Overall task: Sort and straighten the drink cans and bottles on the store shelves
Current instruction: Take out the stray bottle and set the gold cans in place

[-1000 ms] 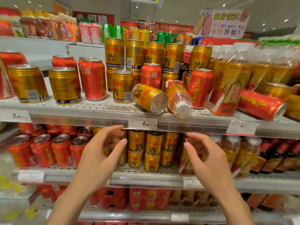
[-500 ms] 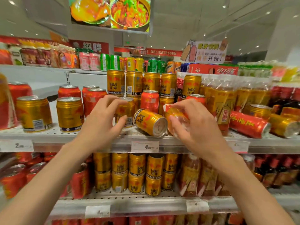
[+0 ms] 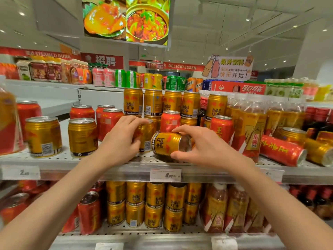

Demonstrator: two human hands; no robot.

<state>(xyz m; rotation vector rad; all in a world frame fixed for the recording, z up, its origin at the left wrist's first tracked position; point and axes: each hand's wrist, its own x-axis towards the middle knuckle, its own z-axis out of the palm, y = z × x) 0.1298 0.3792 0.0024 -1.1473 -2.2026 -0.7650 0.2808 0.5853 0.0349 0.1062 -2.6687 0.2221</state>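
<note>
A gold can (image 3: 166,144) lies on its side at the front of the middle shelf (image 3: 126,169), its end facing me. My right hand (image 3: 205,147) grips it, fingers over the top and thumb underneath. Just to its left stands an upright gold can (image 3: 146,137), and my left hand (image 3: 119,141) curls round its side. Behind them are stacked gold cans (image 3: 153,103) and an upright red can (image 3: 170,120). The small bottle that lay beside the tipped can is hidden behind my right hand.
On the right a red can (image 3: 282,150) and a gold can (image 3: 319,153) lie on their sides beside tall bottles (image 3: 252,129). Upright gold cans (image 3: 82,137) and red cans (image 3: 108,121) stand at left. The lower shelf (image 3: 144,239) holds more gold cans.
Both hands rose from below the shelf edge onto the middle shelf. My right hand went from the tipped bottle to the tipped gold can; my left hand closed round the upright gold can.
</note>
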